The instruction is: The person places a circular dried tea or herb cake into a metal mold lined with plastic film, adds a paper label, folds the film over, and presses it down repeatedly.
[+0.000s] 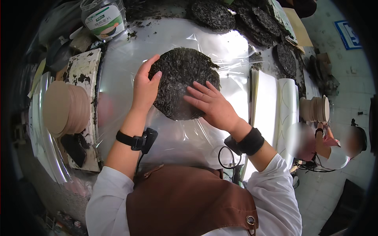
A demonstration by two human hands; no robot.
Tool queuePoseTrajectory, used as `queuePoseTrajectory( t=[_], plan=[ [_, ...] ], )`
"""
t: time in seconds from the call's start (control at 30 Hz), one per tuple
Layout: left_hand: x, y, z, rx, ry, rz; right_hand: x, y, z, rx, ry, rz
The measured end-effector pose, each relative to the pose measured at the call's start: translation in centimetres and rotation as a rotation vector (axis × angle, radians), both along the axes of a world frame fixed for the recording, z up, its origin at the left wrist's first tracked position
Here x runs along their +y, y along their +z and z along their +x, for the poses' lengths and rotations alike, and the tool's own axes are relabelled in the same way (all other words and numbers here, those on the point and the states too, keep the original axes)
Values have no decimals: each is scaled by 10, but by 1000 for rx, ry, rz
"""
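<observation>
A round, dark disc of dried seaweed (pixel 180 88) lies on a sheet of clear plastic film (pixel 124 73) in front of me. Its edge is ragged, with a torn flap at the upper right. My left hand (pixel 144 82) holds the disc's left rim, thumb at the edge and index finger alongside; its other fingers are mostly hidden. Flat on the lower right of the disc rests my right hand (pixel 211 103), fingers spread and gripping nothing. Each wrist wears a black strap with a small device and a cable.
More seaweed discs (pixel 212 16) are piled at the back right. Stacked round cards (pixel 56 109) stand at left beside a stained white board (pixel 82 70). A plastic jar (pixel 103 22) sits back left. Paper sheets (pixel 264 97) and a film roll (pixel 288 109) lie at right, near another person (pixel 330 147).
</observation>
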State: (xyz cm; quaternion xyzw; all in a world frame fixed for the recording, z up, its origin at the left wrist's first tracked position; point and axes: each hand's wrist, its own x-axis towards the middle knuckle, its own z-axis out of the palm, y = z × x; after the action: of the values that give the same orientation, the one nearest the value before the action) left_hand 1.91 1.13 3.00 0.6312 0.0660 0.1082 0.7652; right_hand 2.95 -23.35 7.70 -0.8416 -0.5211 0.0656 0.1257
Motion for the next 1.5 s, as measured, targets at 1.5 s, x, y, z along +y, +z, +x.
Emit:
queuePoseTrajectory(
  t=[1.5],
  plan=[
    [19, -33, -165, 125, -259, 232, 50, -55, -45, -161, -45, -284]
  ],
)
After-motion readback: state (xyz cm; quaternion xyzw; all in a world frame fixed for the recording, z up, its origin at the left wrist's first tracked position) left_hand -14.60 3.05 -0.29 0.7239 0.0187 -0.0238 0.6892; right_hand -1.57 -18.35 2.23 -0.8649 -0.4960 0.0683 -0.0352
